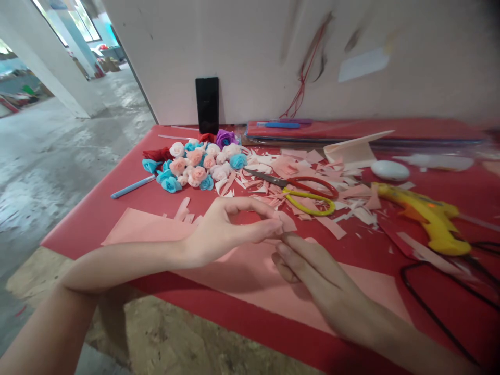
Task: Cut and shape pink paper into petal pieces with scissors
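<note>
My left hand [230, 224] hovers over a large pink paper sheet [250, 276] near the table's front edge, its thumb and fingers pinched on a small pink paper piece [287, 223]. My right hand [312, 276] comes in from the lower right, fingers curled, its fingertips meeting the left hand's at that same piece. Behind the hands lie red-handled scissors [308, 186] and yellow-handled scissors [308, 203] among pink paper scraps [297, 169].
A pile of paper roses [195, 164] in pink, white, blue, red and purple sits at the back left. A blue pen [133, 186], a black phone [207, 105] against the wall, a yellow glue gun [429, 214] with black cord [433, 307], a white oval object [389, 170] and the red table [97, 208].
</note>
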`<state>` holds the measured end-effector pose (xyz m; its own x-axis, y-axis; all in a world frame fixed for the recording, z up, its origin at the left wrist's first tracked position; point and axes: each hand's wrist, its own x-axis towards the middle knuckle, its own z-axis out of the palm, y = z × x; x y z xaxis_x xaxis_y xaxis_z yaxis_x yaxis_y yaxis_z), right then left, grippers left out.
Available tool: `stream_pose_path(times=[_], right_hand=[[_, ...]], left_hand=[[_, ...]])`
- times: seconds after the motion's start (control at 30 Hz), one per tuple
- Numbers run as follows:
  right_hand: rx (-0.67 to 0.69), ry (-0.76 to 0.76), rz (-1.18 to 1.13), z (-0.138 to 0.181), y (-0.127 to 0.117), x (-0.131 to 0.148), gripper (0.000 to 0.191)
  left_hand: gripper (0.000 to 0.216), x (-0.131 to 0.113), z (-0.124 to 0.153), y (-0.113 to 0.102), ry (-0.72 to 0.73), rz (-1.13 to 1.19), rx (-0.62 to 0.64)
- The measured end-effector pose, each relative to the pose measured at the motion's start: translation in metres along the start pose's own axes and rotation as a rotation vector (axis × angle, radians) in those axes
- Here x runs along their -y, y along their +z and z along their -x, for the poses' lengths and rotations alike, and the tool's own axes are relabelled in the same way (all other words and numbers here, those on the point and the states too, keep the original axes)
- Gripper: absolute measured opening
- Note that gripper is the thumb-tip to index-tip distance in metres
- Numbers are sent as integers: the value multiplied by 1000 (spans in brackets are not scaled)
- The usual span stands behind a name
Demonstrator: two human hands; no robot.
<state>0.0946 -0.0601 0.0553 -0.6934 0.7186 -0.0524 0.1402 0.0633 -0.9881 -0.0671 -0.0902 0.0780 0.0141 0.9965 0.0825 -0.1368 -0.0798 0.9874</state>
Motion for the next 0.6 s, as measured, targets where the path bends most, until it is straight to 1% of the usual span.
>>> stream_pose_path(times=[0.13,0.27,0.43,0.5,0.6], right_hand=[[4,-3,30,0,-2,1,39],[28,-59,114,-1,-6,2,32],[76,-68,133,-2,-8,-2,34],[65,-96,131,-2,-8,-2,34],[43,-112,144,-1,-7,-1,32]], left_hand=[[4,1,-1,0,19,-34,20],[5,1,-2,-1,32,-48,15],[5,3,-2,-1,89,-58,20],[4,4,-1,-1,86,-40,28],[5,4,0,0,43,-4,50]])
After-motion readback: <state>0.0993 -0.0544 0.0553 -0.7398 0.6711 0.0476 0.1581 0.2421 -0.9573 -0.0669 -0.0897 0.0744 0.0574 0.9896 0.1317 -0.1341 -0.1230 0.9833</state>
